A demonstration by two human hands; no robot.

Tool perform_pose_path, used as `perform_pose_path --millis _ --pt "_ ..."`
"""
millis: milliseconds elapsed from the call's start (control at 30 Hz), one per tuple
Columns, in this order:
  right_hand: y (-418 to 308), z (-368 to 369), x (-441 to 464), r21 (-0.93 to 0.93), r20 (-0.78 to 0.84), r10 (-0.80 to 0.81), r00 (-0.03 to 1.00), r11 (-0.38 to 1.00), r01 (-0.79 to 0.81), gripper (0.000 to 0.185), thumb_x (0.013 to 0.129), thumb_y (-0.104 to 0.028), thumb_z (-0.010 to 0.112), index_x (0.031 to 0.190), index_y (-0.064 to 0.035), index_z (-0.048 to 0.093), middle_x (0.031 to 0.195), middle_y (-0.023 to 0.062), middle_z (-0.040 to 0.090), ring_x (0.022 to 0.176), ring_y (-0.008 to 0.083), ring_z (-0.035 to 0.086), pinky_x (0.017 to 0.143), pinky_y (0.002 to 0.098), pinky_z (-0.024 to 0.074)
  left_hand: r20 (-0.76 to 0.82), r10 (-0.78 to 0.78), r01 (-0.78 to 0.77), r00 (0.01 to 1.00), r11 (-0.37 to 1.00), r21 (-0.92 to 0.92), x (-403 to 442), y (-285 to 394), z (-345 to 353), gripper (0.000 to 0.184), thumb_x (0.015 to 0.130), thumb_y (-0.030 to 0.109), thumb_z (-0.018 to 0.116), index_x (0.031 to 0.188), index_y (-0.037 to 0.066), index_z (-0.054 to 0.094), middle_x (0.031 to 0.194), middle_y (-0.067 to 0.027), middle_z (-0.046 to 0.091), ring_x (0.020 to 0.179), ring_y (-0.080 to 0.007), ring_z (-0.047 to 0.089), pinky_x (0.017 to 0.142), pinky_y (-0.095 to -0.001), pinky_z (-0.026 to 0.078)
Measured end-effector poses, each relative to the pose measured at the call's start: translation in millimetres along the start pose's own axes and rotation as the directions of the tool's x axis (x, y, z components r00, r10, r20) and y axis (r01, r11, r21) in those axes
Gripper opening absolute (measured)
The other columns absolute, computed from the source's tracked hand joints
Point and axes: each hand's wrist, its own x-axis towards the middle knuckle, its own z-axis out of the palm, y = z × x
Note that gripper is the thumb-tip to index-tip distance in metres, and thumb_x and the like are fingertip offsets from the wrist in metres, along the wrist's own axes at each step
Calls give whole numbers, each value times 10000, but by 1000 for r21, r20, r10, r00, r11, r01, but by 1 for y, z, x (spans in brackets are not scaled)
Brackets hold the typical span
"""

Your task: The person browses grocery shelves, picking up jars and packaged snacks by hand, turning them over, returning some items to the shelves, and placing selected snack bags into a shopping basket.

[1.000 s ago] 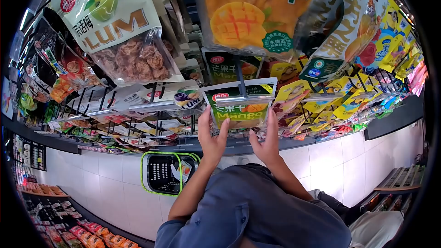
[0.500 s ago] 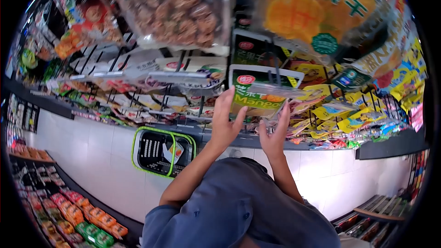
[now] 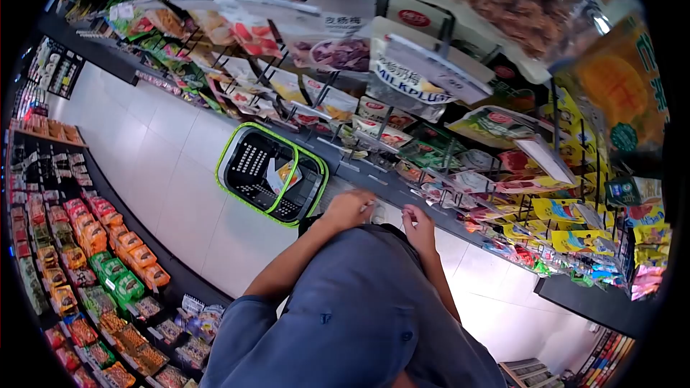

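Observation:
My left hand (image 3: 350, 208) is low in front of my body, fingers curled together; whether anything is in it is hidden. My right hand (image 3: 418, 228) is beside it, fingers loosely bent and a little apart, holding nothing I can see. Just left of my left hand, a black shopping basket (image 3: 244, 190) with a bright green rim and handle stands on the floor. Inside the basket lies a white packet with an orange picture (image 3: 283, 175). Above my hands hang snack pouches, among them a white milk plum pouch (image 3: 411, 85) behind a price tag.
A hanging rack of snack bags runs diagonally across the top and right, with a dried plum bag (image 3: 507, 0), a dried mango bag (image 3: 614, 90) and yellow packets (image 3: 582, 241). A lower shelf (image 3: 118, 273) of colourful packets curves along the left. Pale floor tiles (image 3: 180, 172) lie between.
Both hands have come away from the mango pouch on the rack and dropped toward my body. The view has turned and tilted down, so the basket sits nearer the middle.

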Motion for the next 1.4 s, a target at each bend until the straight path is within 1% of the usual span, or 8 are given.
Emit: perform_pose_path --millis 133,267,333,433,533,767,900,1400 --pt "187 46 -20 -424 -176 -97 980 905 14 312 838 -208 621 1074 -10 671 903 156 709 814 305 685 768 379 542 117 -375 329 919 898 292 -55 -97 27 421 827 310 674 1147 46 609 1022 -177 671 941 -344 653 841 -436 510" --pt "217 41 -63 -363 56 759 649 621 -694 339 786 -324 587 934 -44 709 837 174 696 789 308 677 720 431 517 310 -675 676 670 727 120 -126 -186 57 418 802 348 670 1101 56 653 1116 -178 667 1054 -337 631 907 -424 500" --pt "228 51 -83 -293 111 703 702 699 -653 319 785 -323 588 890 -45 706 833 182 691 778 313 672 707 446 508 234 -765 792 600 610 -38 -167 -215 65 384 795 354 669 1044 63 682 1072 -187 679 1040 -341 639 902 -419 505" --pt "289 66 -92 -701 351 293 889 712 42 301 797 -328 589 825 -47 695 807 203 676 755 306 662 682 467 493 147 -827 836 543 548 -4 -204 -231 64 325 795 324 655 985 65 704 1026 -184 693 1004 -334 656 888 -416 514" --pt "240 81 -88 -332 197 446 873 868 -368 301 832 -289 549 864 -36 710 869 199 690 819 339 664 713 427 508 2 -889 876 459 452 -171 -222 -222 59 298 791 287 641 977 64 705 1024 -185 695 992 -332 660 892 -407 512" --pt "232 98 -29 -425 320 250 914 900 -98 235 872 -167 534 927 -15 704 867 160 701 782 263 672 701 398 527 74 -885 882 460 446 -151 -225 -192 78 332 809 306 621 1035 69 675 1030 -173 693 997 -328 655 882 -413 512" --pt "189 97 -5 -198 397 660 638 740 -643 253 977 -214 470 1127 -56 598 955 115 693 783 212 684 631 322 530 108 -852 858 513 509 -66 -229 -159 69 326 815 320 620 1049 102 679 1078 -156 684 1031 -326 641 902 -419 505" --pt "143 173 34 -237 434 630 644 769 -593 218 937 -193 513 1086 -60 603 948 112 696 797 197 685 648 313 525 14 -963 963 268 267 -45 -280 -154 29 351 846 343 567 1021 55 664 1091 -192 666 1061 -355 619 908 -446 492"
